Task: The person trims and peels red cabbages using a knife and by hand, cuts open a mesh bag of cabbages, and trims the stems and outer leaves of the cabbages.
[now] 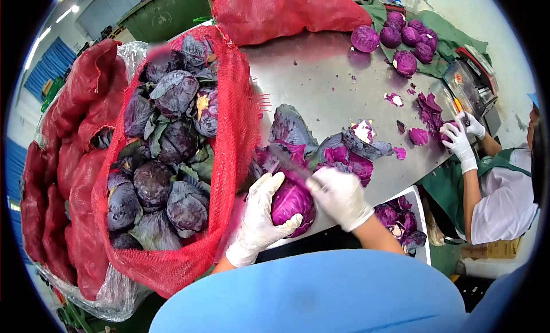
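Observation:
My gloved left hand (pixel 259 221) is wrapped around the left side of a peeled, shiny purple red cabbage (pixel 294 206) at the table's near edge. In my gloved right hand (pixel 342 196) is a knife (pixel 291 163), its blade smeared by motion and angled up and left over the top of the cabbage. The handle is hidden within my fingers. Just beyond both hands lie loose dark outer leaves (pixel 291 128) and purple leaf pieces (pixel 356 165). A cut white stem piece (pixel 362 130) rests among them.
On the left an open red mesh sack (pixel 232 109) holds several unpeeled cabbages (pixel 153 185). Full red sacks (pixel 91 212) stand behind it. Peeled cabbages (pixel 404 63) sit at the metal table's (pixel 309 75) far right. A white bin (pixel 423 218) holds leaves. A co-worker's gloved hands (pixel 458 141) work at right.

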### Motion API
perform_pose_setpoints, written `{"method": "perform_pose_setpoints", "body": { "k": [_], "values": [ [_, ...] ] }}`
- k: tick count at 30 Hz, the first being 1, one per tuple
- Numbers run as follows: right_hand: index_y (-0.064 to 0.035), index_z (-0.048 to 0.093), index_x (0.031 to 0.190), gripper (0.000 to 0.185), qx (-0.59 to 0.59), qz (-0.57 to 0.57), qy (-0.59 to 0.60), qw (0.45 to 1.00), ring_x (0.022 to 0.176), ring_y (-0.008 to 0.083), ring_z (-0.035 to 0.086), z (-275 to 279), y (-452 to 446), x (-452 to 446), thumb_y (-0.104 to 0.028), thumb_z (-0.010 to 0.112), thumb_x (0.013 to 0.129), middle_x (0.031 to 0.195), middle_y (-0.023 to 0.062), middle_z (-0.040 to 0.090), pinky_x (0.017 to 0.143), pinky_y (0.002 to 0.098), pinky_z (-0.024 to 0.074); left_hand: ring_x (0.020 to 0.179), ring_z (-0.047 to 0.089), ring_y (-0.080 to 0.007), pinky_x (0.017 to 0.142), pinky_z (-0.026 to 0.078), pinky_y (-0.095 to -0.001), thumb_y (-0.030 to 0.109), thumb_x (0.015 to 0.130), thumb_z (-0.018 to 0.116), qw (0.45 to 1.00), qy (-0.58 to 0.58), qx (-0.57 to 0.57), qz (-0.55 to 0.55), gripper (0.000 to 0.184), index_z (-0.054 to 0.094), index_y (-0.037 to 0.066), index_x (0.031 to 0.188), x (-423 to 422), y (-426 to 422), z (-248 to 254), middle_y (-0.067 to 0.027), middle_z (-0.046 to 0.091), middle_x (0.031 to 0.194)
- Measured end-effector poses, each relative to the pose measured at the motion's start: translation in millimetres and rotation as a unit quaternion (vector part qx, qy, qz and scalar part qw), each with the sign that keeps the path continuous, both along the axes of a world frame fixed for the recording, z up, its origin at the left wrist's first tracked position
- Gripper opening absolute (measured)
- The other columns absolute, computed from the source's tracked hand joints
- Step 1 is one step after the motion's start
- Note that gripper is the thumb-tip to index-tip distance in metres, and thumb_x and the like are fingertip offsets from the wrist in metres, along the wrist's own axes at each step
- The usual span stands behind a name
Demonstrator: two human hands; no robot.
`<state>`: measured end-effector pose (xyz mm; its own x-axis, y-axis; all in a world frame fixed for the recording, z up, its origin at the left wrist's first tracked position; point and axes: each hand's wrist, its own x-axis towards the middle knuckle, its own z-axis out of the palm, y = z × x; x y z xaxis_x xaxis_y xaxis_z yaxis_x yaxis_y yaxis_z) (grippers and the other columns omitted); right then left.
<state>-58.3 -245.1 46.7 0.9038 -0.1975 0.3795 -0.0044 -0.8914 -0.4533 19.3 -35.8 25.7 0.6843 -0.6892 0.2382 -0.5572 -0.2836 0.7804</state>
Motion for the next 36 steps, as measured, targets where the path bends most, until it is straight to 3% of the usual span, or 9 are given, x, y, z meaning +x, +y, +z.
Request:
{"method": "perform_pose_setpoints", "body": {
  "k": [3, 10, 14, 16, 20, 22, 28, 32, 36],
  "values": [
    [-0.0017, 0.072, 0.089, 0.026, 0.266, -0.104, 0.043, 0.958, 0.073, 0.0295, 0.070, -19, -53, 6, -0.028, 0.071, 0.091, 0.081, 0.0185, 0.069, 0.072, 0.0389, 0.0552, 0.144, 0.040, -0.0395, 0.121, 0.032, -0.0500, 0.035, 0.071, 0.090, 0.999, 0.019, -0.002, -0.029, 0.090, 0.051, 0.003, 0.145, -1, 17, 1, -0.0193, 0.051, 0.146],
    [-0.0050, 0.070, 0.107, 0.028, 0.070, -0.251, -0.004, 0.965, 0.088, 0.0326, 0.071, -42, -83, -20, -0.030, 0.074, 0.094, 0.097, 0.0173, 0.072, 0.078, 0.0405, 0.0569, 0.149, 0.030, -0.0410, 0.124, 0.026, -0.0496, 0.035, 0.069, 0.090, 0.991, 0.115, 0.013, -0.069, 0.095, 0.048, 0.010, 0.151, 6, 70, -1, -0.0227, 0.032, 0.156],
    [-0.0050, 0.068, 0.123, 0.048, 0.291, -0.016, 0.081, 0.953, 0.097, 0.0217, 0.072, 15, -2, 4, -0.031, 0.084, 0.086, 0.110, 0.0124, 0.073, 0.087, 0.0351, 0.0579, 0.150, 0.028, -0.0397, 0.124, 0.026, -0.0498, 0.029, 0.063, 0.096, 0.993, 0.074, 0.038, -0.087, 0.099, 0.050, 0.012, 0.149, -1, 68, 4, -0.0210, 0.028, 0.159],
    [-0.0069, 0.059, 0.139, 0.068, 0.310, 0.136, 0.015, 0.941, 0.102, 0.0322, 0.072, -24, 23, 23, -0.040, 0.081, 0.084, 0.121, 0.0166, 0.071, 0.092, 0.0415, 0.0562, 0.154, 0.023, -0.0416, 0.125, 0.024, -0.0531, 0.019, 0.059, 0.098, 0.991, 0.020, 0.066, -0.112, 0.101, 0.051, 0.017, 0.148, -5, 66, 9, -0.0205, 0.024, 0.163],
    [-0.0088, 0.074, 0.101, 0.039, 0.324, 0.159, 0.273, 0.892, 0.094, 0.0373, 0.071, -41, 13, 62, -0.045, 0.071, 0.088, 0.098, 0.0180, 0.073, 0.083, 0.0466, 0.0567, 0.153, 0.019, -0.0522, 0.122, 0.024, -0.0642, 0.016, 0.053, 0.099, 0.982, -0.069, 0.092, -0.150, 0.096, 0.058, 0.022, 0.139, -20, 64, 19, -0.0221, 0.025, 0.164],
    [-0.0038, 0.069, 0.094, 0.029, 0.092, 0.091, 0.162, 0.978, 0.086, 0.0364, 0.070, -68, 2, 71, -0.032, 0.074, 0.090, 0.090, 0.0165, 0.071, 0.077, 0.0444, 0.0545, 0.150, 0.024, -0.0549, 0.119, 0.030, -0.0633, 0.013, 0.050, 0.098, 0.978, -0.084, 0.089, -0.167, 0.093, 0.064, 0.026, 0.135, -25, 65, 16, -0.0177, 0.036, 0.160],
    [-0.0026, 0.069, 0.097, 0.016, 0.325, -0.052, -0.002, 0.944, 0.073, 0.0169, 0.063, -37, -9, 12, -0.017, 0.075, 0.093, 0.078, 0.0085, 0.065, 0.074, 0.0342, 0.0540, 0.147, 0.034, -0.0440, 0.121, 0.033, -0.0501, 0.023, 0.049, 0.102, 0.993, 0.029, 0.050, -0.101, 0.099, 0.058, 0.018, 0.138, -17, 77, 1, -0.0218, 0.031, 0.158],
    [-0.0032, 0.063, 0.135, 0.045, 0.502, 0.178, 0.093, 0.841, 0.132, 0.0224, 0.061, -36, 12, -26, -0.014, 0.073, 0.093, 0.140, 0.0124, 0.066, 0.111, 0.0350, 0.0465, 0.150, 0.029, -0.0333, 0.122, 0.032, -0.0451, 0.024, 0.061, 0.098, 0.959, 0.267, -0.097, 0.001, 0.108, 0.041, 0.010, 0.152, -5, 74, -26, -0.0158, 0.025, 0.161],
    [-0.0042, 0.054, 0.146, 0.063, 0.394, 0.216, 0.076, 0.890, 0.140, 0.0206, 0.053, -59, 19, -25, -0.011, 0.077, 0.088, 0.148, 0.0120, 0.059, 0.114, 0.0347, 0.0427, 0.144, 0.042, -0.0277, 0.120, 0.036, -0.0419, 0.016, 0.066, 0.095, 0.899, 0.389, -0.202, 0.016, 0.105, 0.039, 0.009, 0.155, 9, 56, -24, -0.0117, 0.033, 0.159]
  ]
}}
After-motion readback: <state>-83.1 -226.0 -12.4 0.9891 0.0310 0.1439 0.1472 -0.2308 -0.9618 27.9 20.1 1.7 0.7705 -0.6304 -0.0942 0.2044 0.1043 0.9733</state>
